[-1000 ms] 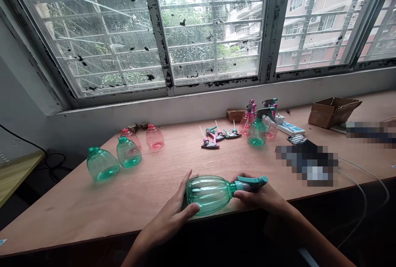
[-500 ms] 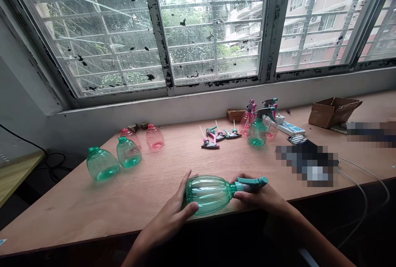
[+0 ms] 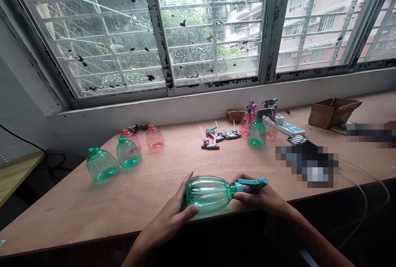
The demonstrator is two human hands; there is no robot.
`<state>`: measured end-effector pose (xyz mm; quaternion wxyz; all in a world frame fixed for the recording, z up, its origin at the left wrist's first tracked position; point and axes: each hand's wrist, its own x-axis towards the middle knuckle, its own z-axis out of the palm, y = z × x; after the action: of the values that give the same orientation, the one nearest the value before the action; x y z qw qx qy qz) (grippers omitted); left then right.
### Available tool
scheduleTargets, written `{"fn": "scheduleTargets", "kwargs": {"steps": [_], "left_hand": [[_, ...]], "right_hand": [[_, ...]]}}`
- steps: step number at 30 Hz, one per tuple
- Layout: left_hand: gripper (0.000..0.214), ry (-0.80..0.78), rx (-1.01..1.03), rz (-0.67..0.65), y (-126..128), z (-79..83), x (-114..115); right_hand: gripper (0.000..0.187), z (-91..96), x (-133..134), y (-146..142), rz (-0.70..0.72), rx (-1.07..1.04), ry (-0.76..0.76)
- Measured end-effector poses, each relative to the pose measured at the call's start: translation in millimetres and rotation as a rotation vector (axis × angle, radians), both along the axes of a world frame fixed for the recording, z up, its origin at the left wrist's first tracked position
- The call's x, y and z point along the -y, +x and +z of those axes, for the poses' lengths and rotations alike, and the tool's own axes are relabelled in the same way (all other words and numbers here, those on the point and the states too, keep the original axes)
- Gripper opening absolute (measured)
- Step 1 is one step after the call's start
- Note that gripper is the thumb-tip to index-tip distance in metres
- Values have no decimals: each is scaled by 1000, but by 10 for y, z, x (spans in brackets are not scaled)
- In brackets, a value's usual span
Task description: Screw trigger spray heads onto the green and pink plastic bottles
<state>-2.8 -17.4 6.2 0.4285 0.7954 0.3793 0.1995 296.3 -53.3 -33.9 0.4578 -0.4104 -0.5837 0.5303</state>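
A clear green spray bottle (image 3: 208, 195) lies on its side in my hands, near the table's front edge, its spray head pointing right. My left hand (image 3: 176, 209) cups the bottle's base, thumb in front and fingers behind. At the other end, my right hand (image 3: 258, 195) is closed round the black and teal spray head (image 3: 250, 184); part of its fingers is hidden behind. Several loose spray heads (image 3: 219, 135) with thin tubes lie beyond the bottle. Open green bottles (image 3: 103, 166) and pink bottles (image 3: 154, 138) without heads stand at the left.
A green bottle with its sprayer (image 3: 256, 133) and pink ones stand at the back right, by a power strip (image 3: 291, 127). A phone (image 3: 300, 141) and cables lie farther right, with a cardboard box (image 3: 332, 112) behind. Windows line the far wall.
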Motion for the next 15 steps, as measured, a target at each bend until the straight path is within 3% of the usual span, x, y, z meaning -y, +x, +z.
{"fn": "scheduleTargets", "kwargs": {"steps": [2, 11, 15], "left_hand": [[82, -18, -9, 22, 14, 19, 13], [106, 29, -26, 21, 55, 12, 54], [88, 0, 46, -11, 8, -6, 11]], "right_hand": [[35, -1, -5, 5, -5, 8, 6], [36, -28, -27, 8, -4, -2, 9], [35, -12, -8, 6, 0, 7, 17]]}}
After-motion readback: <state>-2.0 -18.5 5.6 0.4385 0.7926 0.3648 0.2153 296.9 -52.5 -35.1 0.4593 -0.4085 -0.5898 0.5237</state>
